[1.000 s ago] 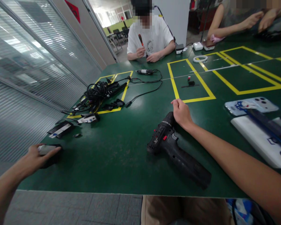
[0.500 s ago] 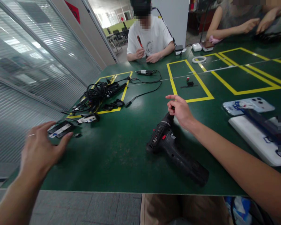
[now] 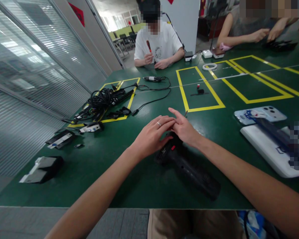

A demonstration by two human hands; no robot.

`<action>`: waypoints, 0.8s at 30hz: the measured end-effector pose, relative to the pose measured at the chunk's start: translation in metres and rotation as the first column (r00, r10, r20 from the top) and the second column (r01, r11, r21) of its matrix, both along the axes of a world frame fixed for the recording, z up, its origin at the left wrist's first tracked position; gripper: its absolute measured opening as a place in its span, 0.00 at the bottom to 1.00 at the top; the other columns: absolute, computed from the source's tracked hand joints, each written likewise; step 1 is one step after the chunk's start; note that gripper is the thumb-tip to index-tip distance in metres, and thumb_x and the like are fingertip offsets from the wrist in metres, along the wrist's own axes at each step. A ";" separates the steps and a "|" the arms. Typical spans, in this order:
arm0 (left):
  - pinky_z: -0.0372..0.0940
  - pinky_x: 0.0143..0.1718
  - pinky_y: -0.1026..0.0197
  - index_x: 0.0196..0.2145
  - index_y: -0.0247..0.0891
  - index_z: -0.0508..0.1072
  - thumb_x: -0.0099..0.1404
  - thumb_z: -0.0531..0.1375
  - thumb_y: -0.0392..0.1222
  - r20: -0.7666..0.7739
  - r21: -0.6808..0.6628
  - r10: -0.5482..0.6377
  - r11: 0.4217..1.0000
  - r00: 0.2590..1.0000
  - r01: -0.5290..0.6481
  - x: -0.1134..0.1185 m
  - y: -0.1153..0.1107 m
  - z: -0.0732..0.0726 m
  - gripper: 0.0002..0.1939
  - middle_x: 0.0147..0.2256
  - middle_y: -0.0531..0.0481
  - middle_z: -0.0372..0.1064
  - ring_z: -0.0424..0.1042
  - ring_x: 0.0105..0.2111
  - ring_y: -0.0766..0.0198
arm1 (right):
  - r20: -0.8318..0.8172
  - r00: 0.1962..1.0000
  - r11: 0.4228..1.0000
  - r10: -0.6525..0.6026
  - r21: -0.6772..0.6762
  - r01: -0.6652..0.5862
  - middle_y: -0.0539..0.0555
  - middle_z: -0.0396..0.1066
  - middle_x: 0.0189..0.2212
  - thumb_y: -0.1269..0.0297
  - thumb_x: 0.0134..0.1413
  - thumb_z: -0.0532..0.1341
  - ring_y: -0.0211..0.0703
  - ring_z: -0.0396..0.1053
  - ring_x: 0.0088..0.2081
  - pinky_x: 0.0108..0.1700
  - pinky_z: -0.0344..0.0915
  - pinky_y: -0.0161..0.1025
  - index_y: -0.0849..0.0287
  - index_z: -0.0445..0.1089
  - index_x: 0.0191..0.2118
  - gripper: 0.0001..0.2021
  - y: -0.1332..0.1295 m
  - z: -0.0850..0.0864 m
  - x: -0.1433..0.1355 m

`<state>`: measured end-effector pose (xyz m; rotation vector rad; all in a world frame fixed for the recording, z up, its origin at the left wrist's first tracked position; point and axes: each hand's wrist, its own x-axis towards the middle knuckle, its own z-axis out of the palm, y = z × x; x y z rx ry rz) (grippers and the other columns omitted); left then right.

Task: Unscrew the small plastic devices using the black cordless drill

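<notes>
A: Largest first. How far along?

B: Table (image 3: pixel 137 186): green, base for the lot. Next, power drill (image 3: pixel 186 167), black: lying flat by the table's near edge, right of centre. Judged mid-handling. Done: contact at the nose end by both hands. Not done: lifting off the table, or letting go.

A: State of grip?

B: Left hand (image 3: pixel 151 136): arched over the nose end, fingertips against the right hand (image 3: pixel 185 131). Latter at the same end, from the right-edge side, one finger pointing out. Clenched or merely resting, for either: cannot tell, undersides being hidden.

A: Containers, same order?

B: Left taped frame (image 3: pixel 132 100), yellow, along the table's left edge: cable heap (image 3: pixel 102 99), black, spilling past the outline. Middle taped frame (image 3: pixel 205 109), toward the far edge: black part (image 3: pixel 200 91), small, with a red-topped piece (image 3: pixel 198 86) just beside. Blue-and-white bundle (image 3: pixel 254 224), below the near edge toward the right: possibly a bag, contents hidden. Black-and-white block (image 3: pixel 43 167), by the near left corner: solid or hollow, cannot tell.
</notes>
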<state>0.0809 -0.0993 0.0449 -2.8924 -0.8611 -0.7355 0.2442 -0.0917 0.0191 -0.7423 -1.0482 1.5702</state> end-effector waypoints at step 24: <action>0.67 0.55 0.56 0.52 0.35 0.73 0.65 0.60 0.44 0.092 -0.029 0.593 0.804 0.800 -0.593 -0.105 -0.022 0.020 0.19 0.50 0.45 0.73 0.73 0.49 0.60 | 0.398 0.917 0.938 -0.031 0.329 -0.111 0.57 0.72 0.43 0.69 0.59 0.58 0.43 0.73 0.39 0.46 0.71 0.46 0.61 0.43 0.70 0.36 -0.020 -0.007 -0.011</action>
